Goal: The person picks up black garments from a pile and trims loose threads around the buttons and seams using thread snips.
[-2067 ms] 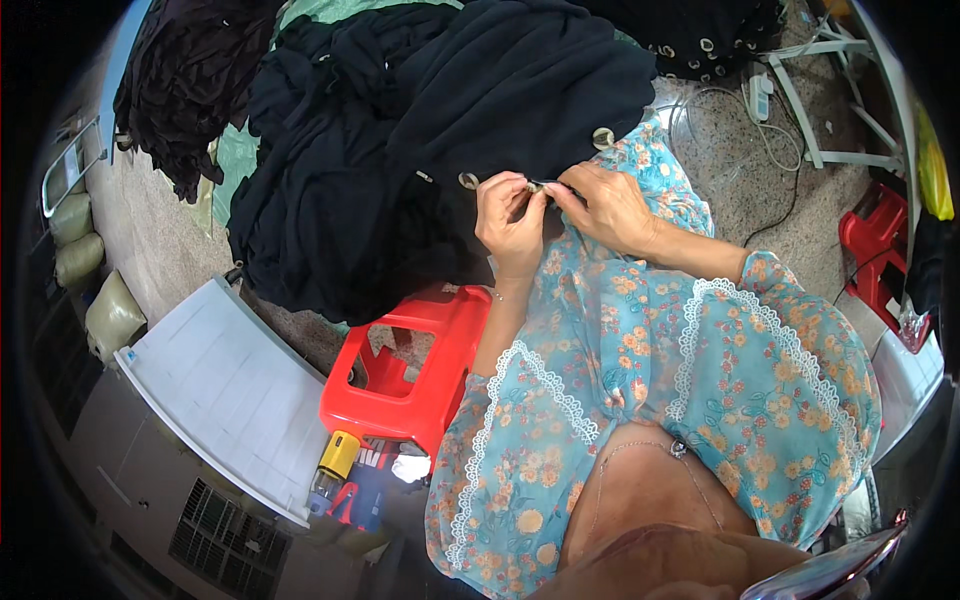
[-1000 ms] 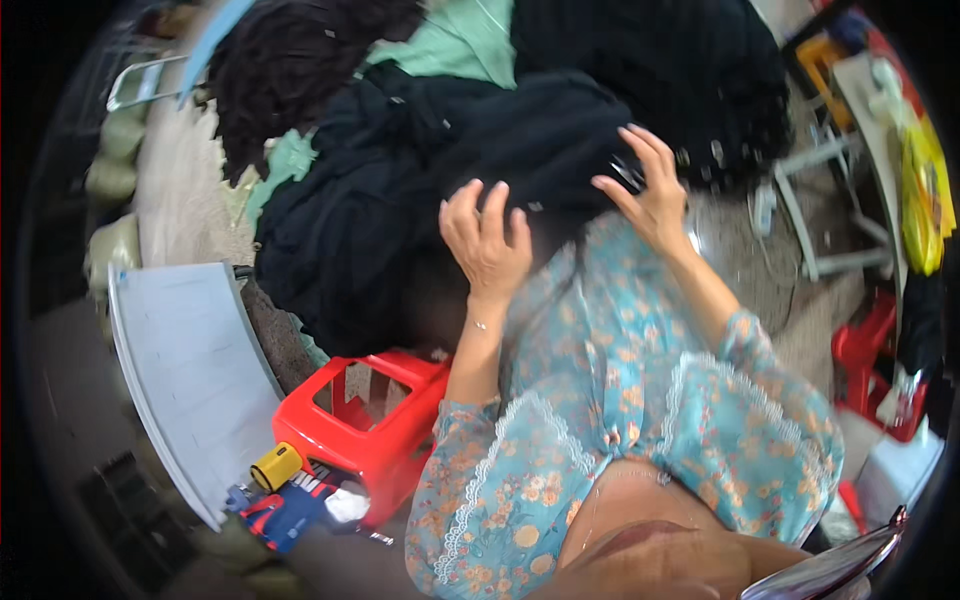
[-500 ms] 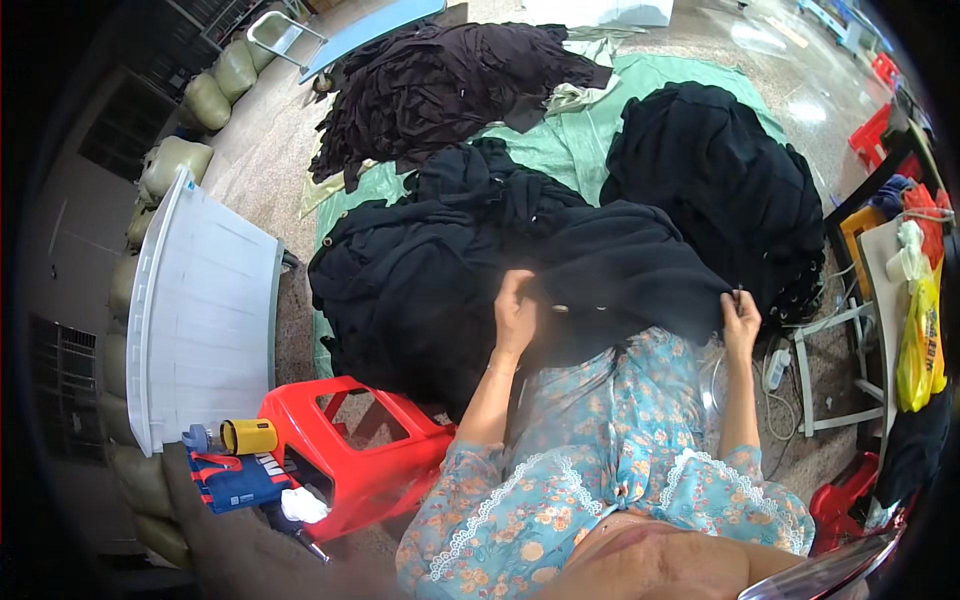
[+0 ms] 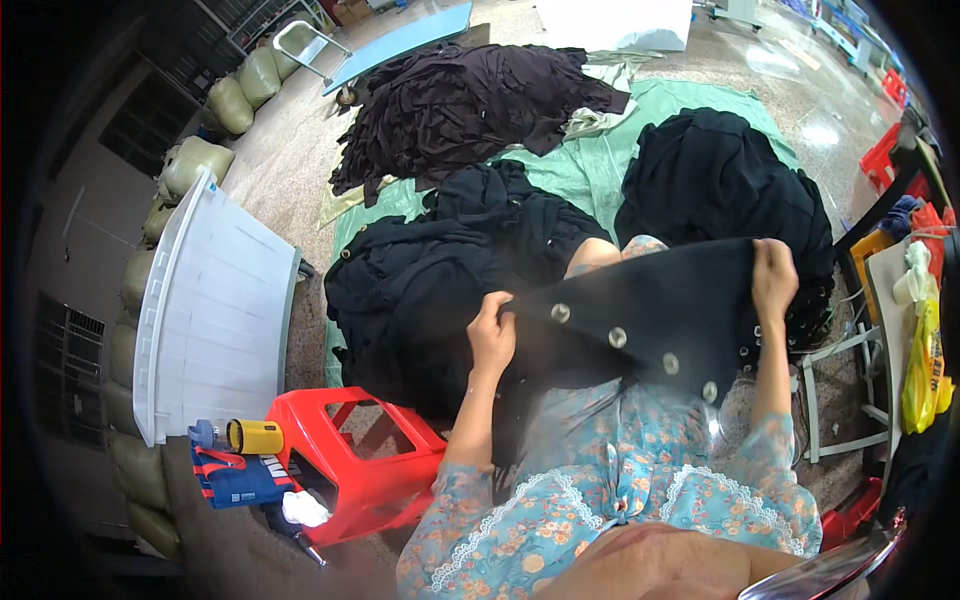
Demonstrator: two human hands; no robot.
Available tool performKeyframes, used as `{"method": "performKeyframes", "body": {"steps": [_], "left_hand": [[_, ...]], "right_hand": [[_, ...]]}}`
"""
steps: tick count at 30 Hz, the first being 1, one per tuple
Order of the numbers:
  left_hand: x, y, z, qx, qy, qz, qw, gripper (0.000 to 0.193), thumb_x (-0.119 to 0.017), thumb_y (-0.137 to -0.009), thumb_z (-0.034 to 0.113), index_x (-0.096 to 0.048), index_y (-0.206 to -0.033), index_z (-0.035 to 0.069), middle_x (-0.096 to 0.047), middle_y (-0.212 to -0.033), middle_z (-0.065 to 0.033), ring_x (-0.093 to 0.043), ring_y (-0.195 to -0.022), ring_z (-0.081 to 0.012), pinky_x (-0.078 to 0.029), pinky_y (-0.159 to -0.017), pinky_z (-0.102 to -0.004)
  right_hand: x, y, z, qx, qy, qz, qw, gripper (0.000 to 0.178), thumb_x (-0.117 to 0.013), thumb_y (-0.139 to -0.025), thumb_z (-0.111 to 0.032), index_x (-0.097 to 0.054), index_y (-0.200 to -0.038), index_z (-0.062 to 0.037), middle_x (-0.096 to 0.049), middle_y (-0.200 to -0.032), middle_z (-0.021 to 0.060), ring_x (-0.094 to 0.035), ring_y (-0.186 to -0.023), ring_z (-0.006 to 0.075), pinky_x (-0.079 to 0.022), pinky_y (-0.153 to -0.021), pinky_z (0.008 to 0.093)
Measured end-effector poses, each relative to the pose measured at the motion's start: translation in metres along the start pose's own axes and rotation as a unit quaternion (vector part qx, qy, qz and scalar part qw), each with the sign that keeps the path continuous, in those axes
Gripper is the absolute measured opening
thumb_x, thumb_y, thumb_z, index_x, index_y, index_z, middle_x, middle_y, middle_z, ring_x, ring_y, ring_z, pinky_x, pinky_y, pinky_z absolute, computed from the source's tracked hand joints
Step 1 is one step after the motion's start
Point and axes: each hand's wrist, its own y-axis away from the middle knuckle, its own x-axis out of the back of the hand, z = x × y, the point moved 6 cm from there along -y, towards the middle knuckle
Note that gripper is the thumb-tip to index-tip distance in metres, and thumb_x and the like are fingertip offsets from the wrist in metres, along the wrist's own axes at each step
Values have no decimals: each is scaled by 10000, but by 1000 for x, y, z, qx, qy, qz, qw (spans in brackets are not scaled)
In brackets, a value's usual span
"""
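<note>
A black garment (image 4: 655, 290) with a row of shiny round metal buttons or eyelets is stretched between my hands above my lap. My left hand (image 4: 491, 338) is closed on its left edge, beside the large heap of black garments (image 4: 420, 265). At the upper right corner, my right hand (image 4: 774, 282) grips the cloth with fingers folded over it. Beyond that hand rises a second black heap (image 4: 720, 175). My knee shows past the far edge of the held cloth.
A dark brown clothing pile (image 4: 480, 105) lies farther off on a green sheet (image 4: 590, 170). At left stand a white bin (image 4: 215, 310) and a red stool (image 4: 340, 460) near a blue bag (image 4: 240, 483). A chair with a yellow plastic bag (image 4: 922, 375) is at right.
The black garment has been raised and spread, turning its row of shiny rounds into view. My right hand moved up and right; my left moved slightly left and down.
</note>
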Motion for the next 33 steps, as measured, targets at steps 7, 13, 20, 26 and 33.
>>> {"method": "performKeyframes", "body": {"steps": [7,13,20,26,33], "left_hand": [[-33,15,-11,-51,-111,49,991,247,-583,-773,-69,-619,-996,31,-589,-1032,-134,-545,-1040,-317,-443,-912,-402],[-49,0,57,-100,-7,38,994,116,-599,-848,-61,-669,-922,-5,-659,-927,-123,-649,-850,-258,-517,-764,-326],[-93,10,83,-101,101,-199,970,216,-670,-821,36,-660,-1037,37,-622,-953,-123,-615,-848,-288,-496,-752,-355],[-100,26,100,-145,-56,-226,962,484,-825,-654,155,-672,-1107,81,-523,-902,-84,-546,-807,-250,-479,-737,-354],[-91,40,86,-156,-87,-152,972,280,-801,-677,47,-663,-918,9,-568,-878,-87,-593,-702,-233,-502,-646,-337]], "right_hand": [[-39,56,-54,1,-142,-51,989,118,-655,-887,-144,-668,-920,-32,-671,-872,86,-663,-788,202,-502,-708,307],[-44,137,-80,-124,-323,-134,928,86,-640,-907,-81,-671,-921,-1,-661,-780,39,-577,-690,60,-454,-616,207],[-55,168,-82,-194,-330,-168,908,129,-622,-922,-109,-668,-964,5,-652,-806,19,-548,-676,42,-451,-606,205],[-63,175,-71,-239,-327,-177,897,156,-619,-924,-137,-668,-970,3,-662,-809,24,-584,-727,59,-473,-662,219],[-64,184,-71,-231,-326,-169,901,145,-622,-922,-132,-668,-949,3,-664,-804,38,-589,-715,70,-475,-651,230]]}}
